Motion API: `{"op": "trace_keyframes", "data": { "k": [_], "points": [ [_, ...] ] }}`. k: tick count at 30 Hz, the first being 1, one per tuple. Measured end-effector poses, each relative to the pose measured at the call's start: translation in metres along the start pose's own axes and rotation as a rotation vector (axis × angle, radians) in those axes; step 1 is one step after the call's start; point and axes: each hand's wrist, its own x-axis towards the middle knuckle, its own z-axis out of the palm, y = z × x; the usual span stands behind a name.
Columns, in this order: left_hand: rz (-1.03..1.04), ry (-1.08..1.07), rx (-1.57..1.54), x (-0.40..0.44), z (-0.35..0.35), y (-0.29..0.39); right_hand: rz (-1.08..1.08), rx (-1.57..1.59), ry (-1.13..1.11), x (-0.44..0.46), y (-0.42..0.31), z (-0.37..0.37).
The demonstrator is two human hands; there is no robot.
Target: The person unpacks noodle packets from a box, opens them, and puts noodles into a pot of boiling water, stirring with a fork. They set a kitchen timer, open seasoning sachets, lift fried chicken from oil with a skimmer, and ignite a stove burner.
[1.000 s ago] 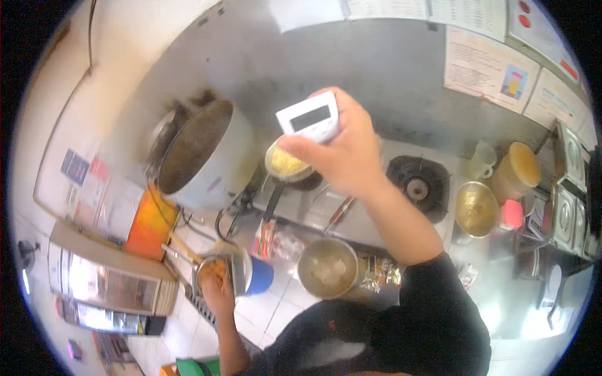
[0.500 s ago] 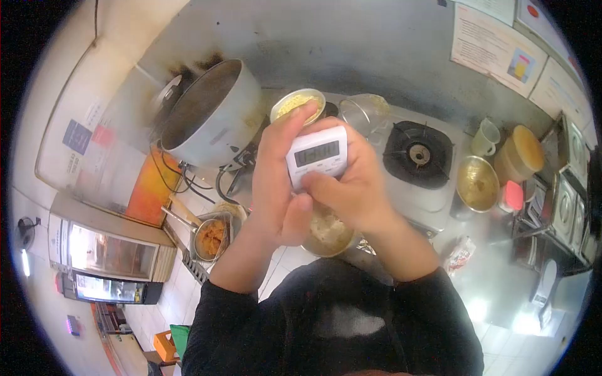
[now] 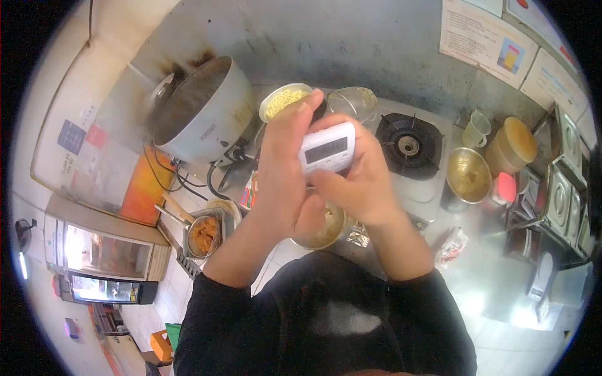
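Note:
A white digital kitchen timer (image 3: 327, 150) is held up between both hands, its dark display facing me with no readable digits. My right hand (image 3: 367, 182) is closed round its right side and lower edge, the thumb lying below the buttons. My left hand (image 3: 282, 166) cups the left side, index finger pointing up and thumb bent below; its other fingers are hidden behind. Beyond the hands stands a bowl of yellow noodles (image 3: 283, 103). Partly covered by my wrists, a pan with pale contents (image 3: 326, 229) sits below the timer.
A large grey pot (image 3: 216, 119) stands at the back left, cables beneath it. Right of my hands is a gas burner (image 3: 409, 145). A brass-coloured bowl (image 3: 469, 175), a pink-lidded container (image 3: 503, 188) and metal lidded trays (image 3: 564, 210) line the right. Orange food fills a strainer (image 3: 205, 235) at left.
The timer has shifted slightly right and tilted in my hands. Digits that showed on its display are no longer readable. The camera view has turned a little.

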Motion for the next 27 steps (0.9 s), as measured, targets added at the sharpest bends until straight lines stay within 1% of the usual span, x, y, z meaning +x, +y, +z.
{"op": "trace_keyframes", "data": {
  "k": [1,2,4,5,7,9,13,15,16,17,18,19,20,22,23,24,25,26,27],
  "points": [
    [-0.027,-0.036,-0.014,-0.001,0.001,-0.004,0.005,0.001,-0.002,0.0,0.001,-0.001],
    [0.161,0.038,0.085,0.005,0.005,-0.013,-0.016,-0.044,0.015,0.001,0.002,-0.002],
    [0.342,0.112,0.187,0.006,0.008,-0.009,-0.031,-0.085,0.03,0.001,0.005,-0.001],
    [0.24,0.105,0.159,0.005,0.007,0.003,-0.017,-0.047,0.024,0.0,0.005,-0.001],
    [0.138,0.1,0.129,0.004,0.006,0.009,-0.001,-0.01,0.018,0.001,0.007,-0.002],
    [0.199,0.096,0.226,0.005,0.005,0.007,-0.029,-0.103,0.012,0.0,0.011,-0.007],
    [0.173,0.11,0.177,0.001,0.006,0.002,-0.001,-0.091,-0.025,0.003,0.011,-0.009],
    [0.088,0.046,0.207,-0.005,0.003,0.003,0.071,0.038,-0.041,0.002,0.009,-0.007],
    [0.058,0.027,0.217,-0.008,0.002,0.004,0.076,0.033,-0.043,0.003,0.012,-0.005],
    [-0.044,0.037,0.119,-0.012,0.004,0.003,0.035,0.063,0.013,0.006,0.017,-0.001],
    [-0.093,0.043,0.067,-0.011,0.003,0.001,-0.006,0.091,0.068,0.008,0.021,0.001],
    [-0.142,0.053,0.015,-0.01,0.003,0.0,-0.004,0.084,0.066,0.01,0.024,0.002],
    [-0.007,0.08,0.129,-0.004,-0.001,-0.003,-0.024,0.012,0.095,0.012,0.027,0.003],
    [0.14,0.122,0.236,-0.005,-0.012,-0.011,-0.054,-0.077,0.12,0.019,0.028,0.003],
    [0.058,0.116,0.281,-0.014,-0.022,-0.018,-0.055,-0.171,0.173,0.024,0.026,0.002],
    [-0.014,0.154,0.305,-0.019,-0.031,-0.018,-0.061,-0.268,0.226,0.03,0.024,0.0],
    [-0.088,0.19,0.326,-0.025,-0.039,-0.018,-0.16,-0.382,0.262,0.043,0.035,-0.016],
    [-0.155,0.262,0.323,-0.033,-0.046,-0.014,-0.232,-0.533,0.365,0.058,0.039,-0.032],
    [-0.2,0.297,0.425,-0.047,-0.06,-0.017,-0.307,-0.677,0.471,0.078,0.039,-0.049]
  ]
}}
